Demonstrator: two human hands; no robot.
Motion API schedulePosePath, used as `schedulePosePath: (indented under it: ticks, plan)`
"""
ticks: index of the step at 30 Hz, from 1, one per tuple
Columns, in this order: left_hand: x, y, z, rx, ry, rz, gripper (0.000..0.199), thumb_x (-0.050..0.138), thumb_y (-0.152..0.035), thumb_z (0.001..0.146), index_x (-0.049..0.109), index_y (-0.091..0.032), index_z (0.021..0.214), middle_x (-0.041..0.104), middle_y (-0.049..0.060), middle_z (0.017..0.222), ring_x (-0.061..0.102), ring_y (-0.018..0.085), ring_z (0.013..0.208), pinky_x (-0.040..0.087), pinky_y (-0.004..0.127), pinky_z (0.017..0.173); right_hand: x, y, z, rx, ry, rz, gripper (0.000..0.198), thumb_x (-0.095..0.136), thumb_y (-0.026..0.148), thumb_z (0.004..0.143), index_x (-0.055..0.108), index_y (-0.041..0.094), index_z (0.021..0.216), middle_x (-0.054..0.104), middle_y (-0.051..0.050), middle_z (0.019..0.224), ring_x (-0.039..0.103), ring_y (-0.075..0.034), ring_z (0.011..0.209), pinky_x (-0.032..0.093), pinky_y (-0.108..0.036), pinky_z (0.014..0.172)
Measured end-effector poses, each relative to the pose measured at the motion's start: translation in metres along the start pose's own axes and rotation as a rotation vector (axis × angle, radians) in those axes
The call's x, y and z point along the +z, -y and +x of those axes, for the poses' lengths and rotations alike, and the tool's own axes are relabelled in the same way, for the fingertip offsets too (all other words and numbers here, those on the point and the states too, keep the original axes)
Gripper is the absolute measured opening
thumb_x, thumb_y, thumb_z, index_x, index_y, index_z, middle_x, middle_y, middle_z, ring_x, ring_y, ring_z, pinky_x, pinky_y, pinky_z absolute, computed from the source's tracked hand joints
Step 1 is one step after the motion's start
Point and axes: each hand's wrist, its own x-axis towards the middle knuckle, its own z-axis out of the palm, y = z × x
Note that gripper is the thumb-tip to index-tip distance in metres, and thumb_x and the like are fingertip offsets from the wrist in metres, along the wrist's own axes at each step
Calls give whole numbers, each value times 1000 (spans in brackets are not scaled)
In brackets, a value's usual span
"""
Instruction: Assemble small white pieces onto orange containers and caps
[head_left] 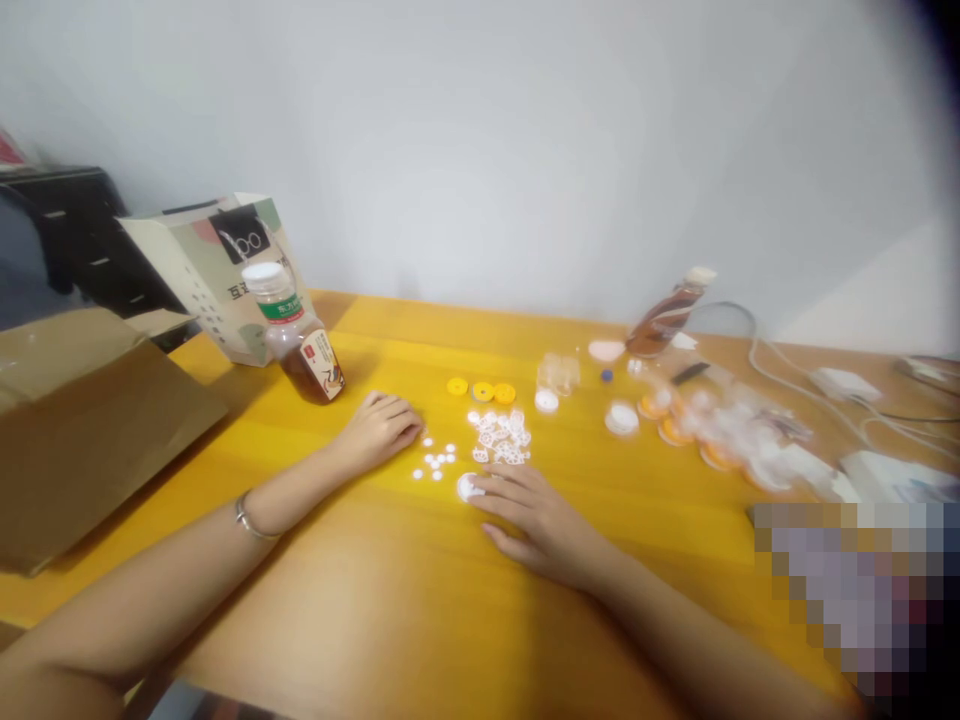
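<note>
My left hand (386, 432) rests on the yellow table with its fingers curled down and pressed together; whatever may be under the fingertips is hidden. Beside it lie several small white round pieces (438, 461). My right hand (536, 515) reaches in from the right, palm down, fingers stretched and thumb apart. Its fingertips touch or hover over a white disc (466, 487). Just beyond that hand is a cluster of white openwork pieces (504, 436). Farther back sit yellow rings (484, 392), one of them apart from the others.
A cardboard box (97, 430), a paper bag (217, 270) and a drink bottle (300, 345) stand at the left. To the right are white round parts (622, 418), clear plastic pieces (559, 372), blurred bagged orange-and-white items (720, 430), another bottle (670, 313) and cables (780, 380).
</note>
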Motion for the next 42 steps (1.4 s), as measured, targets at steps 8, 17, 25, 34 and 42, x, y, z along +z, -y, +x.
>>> schedulePosePath:
  ticks: [8,17,25,34,42]
  plan:
    - [2,-1,-1,-83,28,-21,20,40,-28,90,56,-19,84,62,2,83,53,15,79,28,31,74,1,0,0,-10,-33,13,30,50,19,82,56,21,111,62,-6,114,49,-20,114,42,-38,95]
    - [-3,-7,1,-169,14,-155,15,39,-25,90,51,-18,85,59,3,85,51,16,81,28,32,74,1,-1,0,-8,-2,11,29,49,19,83,56,21,111,60,-6,117,46,-20,116,40,-38,96]
    - [-4,-74,4,52,0,-283,11,40,-17,89,51,-17,87,60,3,86,52,15,82,29,31,74,-1,-1,3,12,46,-3,29,51,19,82,58,22,110,59,-5,118,45,-22,117,40,-40,96]
    - [0,-79,3,77,11,-254,13,41,-18,89,53,-18,87,61,3,83,52,15,80,29,31,74,0,-1,2,34,57,24,31,50,20,83,57,23,113,59,-4,119,44,-23,117,40,-42,95]
    - [-6,-70,-4,328,-33,-147,19,45,-15,88,54,-18,104,65,4,95,55,16,94,32,33,82,3,-4,-1,18,-10,44,30,52,18,81,58,22,111,60,-5,117,45,-23,118,41,-42,96]
